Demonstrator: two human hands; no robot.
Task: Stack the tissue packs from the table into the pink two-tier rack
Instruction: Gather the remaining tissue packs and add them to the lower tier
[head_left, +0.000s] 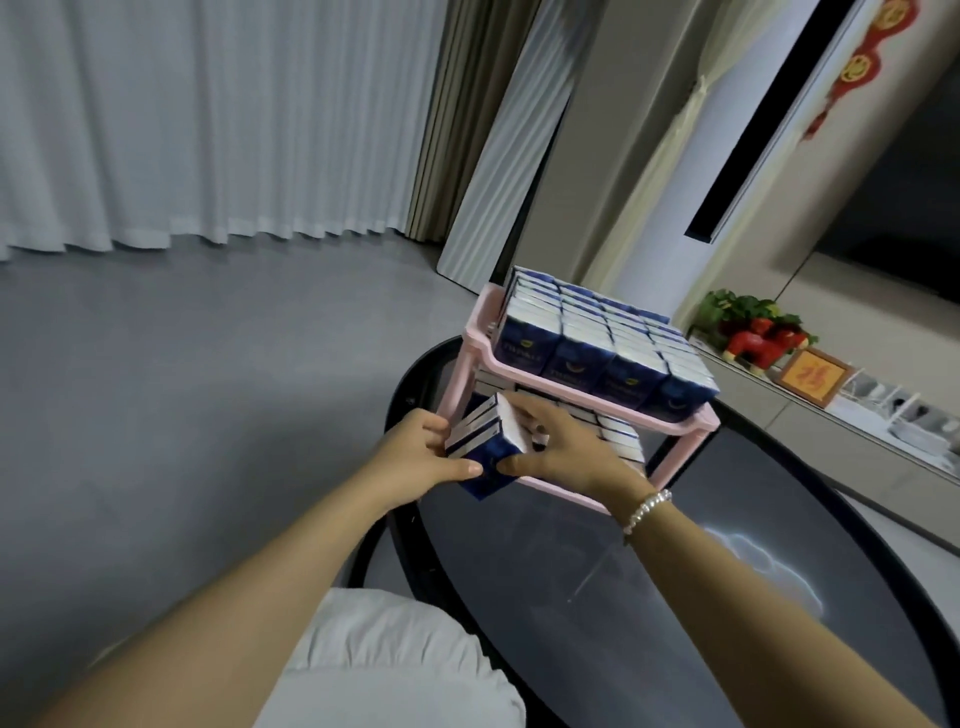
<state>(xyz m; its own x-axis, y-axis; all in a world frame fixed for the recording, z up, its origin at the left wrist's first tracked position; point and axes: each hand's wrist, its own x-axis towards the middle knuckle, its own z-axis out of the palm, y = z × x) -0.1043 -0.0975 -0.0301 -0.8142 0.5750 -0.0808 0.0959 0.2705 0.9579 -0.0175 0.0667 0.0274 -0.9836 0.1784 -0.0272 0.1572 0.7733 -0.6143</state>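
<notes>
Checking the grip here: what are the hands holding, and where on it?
Both hands hold a bunch of tissue packs by its two sides: left hand, right hand.

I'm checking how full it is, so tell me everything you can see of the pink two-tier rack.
The pink rack looks like glossy plastic, two shallow rimmed trays joined by corner posts. It stands upright near the far edge of the dark oval table. The top tier is packed with rows of upright dark blue tissue packs. The lower tier holds more packs, partly hidden. At its near left corner, the left hand and right hand hold a small bundle of packs tilted against the lower tier's opening.
</notes>
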